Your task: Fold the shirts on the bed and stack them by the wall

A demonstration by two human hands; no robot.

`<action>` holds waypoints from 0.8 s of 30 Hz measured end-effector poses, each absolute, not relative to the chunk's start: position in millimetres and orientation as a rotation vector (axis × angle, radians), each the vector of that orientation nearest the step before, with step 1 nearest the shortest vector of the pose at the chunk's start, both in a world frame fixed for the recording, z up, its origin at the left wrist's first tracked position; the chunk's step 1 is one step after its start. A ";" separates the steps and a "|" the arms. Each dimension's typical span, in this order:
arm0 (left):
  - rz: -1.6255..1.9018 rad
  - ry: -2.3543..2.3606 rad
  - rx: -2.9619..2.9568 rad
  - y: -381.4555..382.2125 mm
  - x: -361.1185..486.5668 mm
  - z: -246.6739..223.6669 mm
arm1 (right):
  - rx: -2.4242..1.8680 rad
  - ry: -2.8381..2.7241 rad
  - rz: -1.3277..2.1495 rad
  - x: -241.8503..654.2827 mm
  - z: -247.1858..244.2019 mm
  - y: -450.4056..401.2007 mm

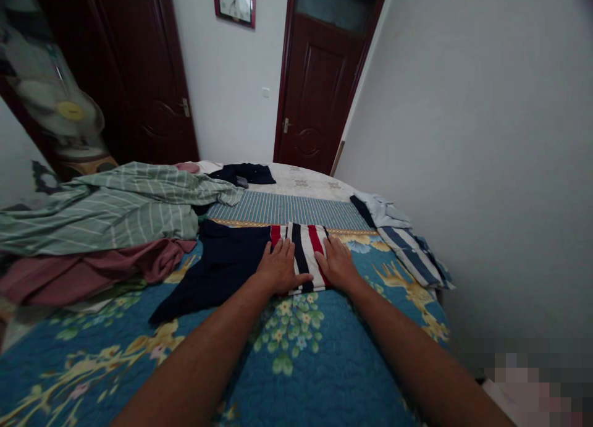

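In front of me a navy garment (231, 248) with white, red and navy stripes at its right end lies on the bed. The striped part looks folded over, and a navy flap trails toward the lower left. My left hand (279, 267) rests flat on the stripes, fingers stretched out and thumb pointing right. Lying at the garment's right edge, my right hand (340, 263) also has its fingers extended. Neither hand grips the cloth. What kind of garment it is, I cannot tell.
A green striped cloth (125, 207) and a pink cloth (97, 272) are heaped at left. Stacked clothes (407, 245) lie along the right edge by the wall. Dark clothing (250, 173) sits at the far side. The quilt (296, 377) is blue and flowered. A fan (65, 112) stands back left.
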State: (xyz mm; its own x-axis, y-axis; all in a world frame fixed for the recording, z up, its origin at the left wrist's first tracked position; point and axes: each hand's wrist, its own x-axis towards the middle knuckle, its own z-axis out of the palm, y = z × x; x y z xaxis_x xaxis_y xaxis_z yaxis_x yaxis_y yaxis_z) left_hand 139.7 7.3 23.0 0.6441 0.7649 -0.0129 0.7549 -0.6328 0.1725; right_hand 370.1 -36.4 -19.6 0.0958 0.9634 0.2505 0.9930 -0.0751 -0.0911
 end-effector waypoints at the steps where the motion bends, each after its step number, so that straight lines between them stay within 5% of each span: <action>1: 0.090 1.256 2.699 7.9 139.9 22.7 | -2.148 -1.968 -0.168 370.3 -19.8 -45.4; 12: 0.466 1.129 2.829 16.8 164.4 45.4 | -2.214 -1.933 0.085 358.8 -0.6 -71.8; 24: 0.218 1.496 2.653 75.7 203.4 7.6 | -2.171 -1.914 0.141 359.6 -1.1 -70.6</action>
State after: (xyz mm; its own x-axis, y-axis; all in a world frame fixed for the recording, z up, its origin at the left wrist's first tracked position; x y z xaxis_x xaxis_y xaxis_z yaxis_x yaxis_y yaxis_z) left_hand 203.4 75.7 7.6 0.5108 0.8559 0.0805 0.8434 -0.5170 0.1460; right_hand 359.6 -70.6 -1.1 0.1358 0.9869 0.0874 0.9633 -0.1109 -0.2443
